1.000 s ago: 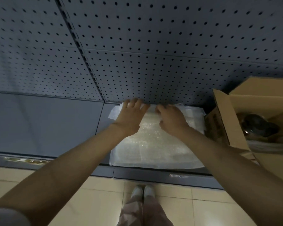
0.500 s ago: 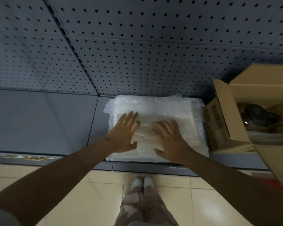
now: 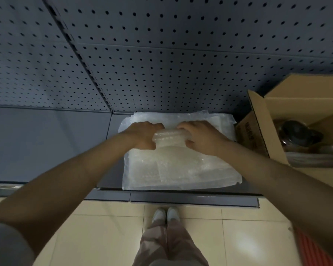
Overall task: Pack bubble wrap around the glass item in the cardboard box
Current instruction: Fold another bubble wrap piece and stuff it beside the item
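Observation:
A stack of clear bubble wrap sheets [image 3: 181,169] lies on the grey shelf. My left hand [image 3: 142,134] and my right hand [image 3: 202,136] grip a bunched-up fold of the top bubble wrap sheet [image 3: 169,139] between them, near the stack's middle. An open cardboard box [image 3: 273,116] stands at the right, flaps up. Inside it sits a dark glass item [image 3: 298,133] on some pale packing; its lower part is hidden by the box wall.
A grey pegboard wall [image 3: 161,64] rises behind the shelf. The shelf's front edge [image 3: 181,198] runs below the stack. Beige floor tiles [image 3: 85,227], my legs and white shoes [image 3: 165,215] are below. Something red-striped [image 3: 311,248] shows at the bottom right.
My hands lay flat on the bubble wrap half a second ago. Now they have moved back across the stack and closed, gathering the top sheet into a bunched fold.

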`<act>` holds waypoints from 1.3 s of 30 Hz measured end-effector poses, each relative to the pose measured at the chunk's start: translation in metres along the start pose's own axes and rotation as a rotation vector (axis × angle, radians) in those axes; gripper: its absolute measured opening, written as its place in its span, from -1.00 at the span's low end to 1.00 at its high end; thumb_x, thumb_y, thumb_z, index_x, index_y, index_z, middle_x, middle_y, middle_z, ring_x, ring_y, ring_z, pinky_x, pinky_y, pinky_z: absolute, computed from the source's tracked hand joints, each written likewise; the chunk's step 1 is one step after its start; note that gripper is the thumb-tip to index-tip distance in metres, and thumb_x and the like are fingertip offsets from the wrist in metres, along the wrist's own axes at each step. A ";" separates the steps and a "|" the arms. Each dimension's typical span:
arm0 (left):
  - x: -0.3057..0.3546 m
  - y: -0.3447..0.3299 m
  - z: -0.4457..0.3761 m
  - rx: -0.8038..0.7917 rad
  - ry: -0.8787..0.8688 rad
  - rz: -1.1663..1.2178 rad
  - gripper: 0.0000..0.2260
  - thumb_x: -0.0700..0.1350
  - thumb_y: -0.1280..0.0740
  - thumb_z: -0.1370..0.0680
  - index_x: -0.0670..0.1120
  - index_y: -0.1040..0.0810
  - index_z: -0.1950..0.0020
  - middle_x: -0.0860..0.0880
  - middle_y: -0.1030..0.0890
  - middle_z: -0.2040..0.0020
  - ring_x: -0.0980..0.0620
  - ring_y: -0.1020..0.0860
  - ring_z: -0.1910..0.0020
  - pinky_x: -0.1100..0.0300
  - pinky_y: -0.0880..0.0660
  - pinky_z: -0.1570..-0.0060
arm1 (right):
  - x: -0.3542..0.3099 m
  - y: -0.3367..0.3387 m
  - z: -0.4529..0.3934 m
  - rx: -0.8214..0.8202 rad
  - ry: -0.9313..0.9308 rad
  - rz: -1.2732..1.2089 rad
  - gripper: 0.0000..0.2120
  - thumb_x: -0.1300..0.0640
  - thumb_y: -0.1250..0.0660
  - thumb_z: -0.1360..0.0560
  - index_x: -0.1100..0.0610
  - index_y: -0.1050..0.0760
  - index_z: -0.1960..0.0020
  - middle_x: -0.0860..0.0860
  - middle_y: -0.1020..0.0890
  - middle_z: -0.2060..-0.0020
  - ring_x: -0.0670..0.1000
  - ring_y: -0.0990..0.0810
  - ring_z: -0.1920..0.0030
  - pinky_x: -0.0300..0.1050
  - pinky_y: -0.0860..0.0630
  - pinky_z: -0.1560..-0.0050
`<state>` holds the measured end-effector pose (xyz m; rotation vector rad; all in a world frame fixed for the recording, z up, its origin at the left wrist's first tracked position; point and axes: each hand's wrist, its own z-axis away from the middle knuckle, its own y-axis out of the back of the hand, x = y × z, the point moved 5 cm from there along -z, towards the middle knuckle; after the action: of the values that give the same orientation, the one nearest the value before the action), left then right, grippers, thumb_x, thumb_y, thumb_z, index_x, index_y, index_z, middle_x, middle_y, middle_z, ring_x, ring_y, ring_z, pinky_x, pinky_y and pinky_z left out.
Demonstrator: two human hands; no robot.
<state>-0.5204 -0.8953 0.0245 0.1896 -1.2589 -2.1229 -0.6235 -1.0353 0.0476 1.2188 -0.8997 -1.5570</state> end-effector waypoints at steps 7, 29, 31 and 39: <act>-0.010 -0.009 -0.022 0.010 0.021 -0.049 -0.45 -0.19 -0.27 -0.53 0.05 -0.21 -0.48 -0.10 -0.51 -0.26 -0.11 -0.54 -0.14 0.07 -0.52 0.00 | -0.014 -0.046 0.013 -0.022 0.064 0.292 -0.18 -0.22 -0.23 -0.49 -0.01 0.13 -0.57 0.19 0.03 -0.55 0.23 0.02 -0.53 0.26 0.15 -0.50; 0.000 -0.030 -0.001 0.209 -0.080 -0.421 -0.11 -0.12 -0.37 -0.48 -0.01 0.22 -0.58 -0.17 -0.13 -0.52 -0.17 -0.20 -0.47 -0.01 -0.16 -0.44 | 0.009 -0.030 -0.018 -0.151 -0.007 0.051 -0.31 0.00 -0.32 -0.49 0.04 -0.13 -0.53 0.02 -0.27 -0.49 0.09 -0.25 -0.46 -0.04 -0.18 -0.47; -0.003 -0.019 -0.003 0.173 -0.102 -0.283 -0.17 -0.17 -0.37 -0.46 0.04 0.08 -0.57 -0.11 -0.24 -0.48 -0.13 -0.32 -0.39 0.05 -0.25 -0.37 | 0.012 -0.021 -0.021 -0.160 -0.017 -0.006 -0.29 -0.04 -0.34 -0.45 0.00 -0.14 -0.52 0.01 -0.31 -0.47 0.09 -0.29 -0.43 -0.02 -0.21 -0.45; -0.007 0.034 0.008 0.137 -0.108 -0.116 -0.31 -0.13 -0.39 -0.44 0.05 -0.16 -0.51 -0.08 -0.45 -0.33 -0.09 -0.48 -0.21 0.12 -0.42 -0.15 | -0.002 0.010 -0.012 -0.061 -0.006 0.166 -0.08 -0.31 -0.34 -0.37 -0.03 0.01 -0.56 0.00 -0.22 -0.50 0.10 -0.20 -0.47 0.18 0.09 -0.51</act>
<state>-0.5025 -0.8962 0.0559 0.2139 -1.4907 -2.1708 -0.6092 -1.0368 0.0548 1.0688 -0.9267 -1.4459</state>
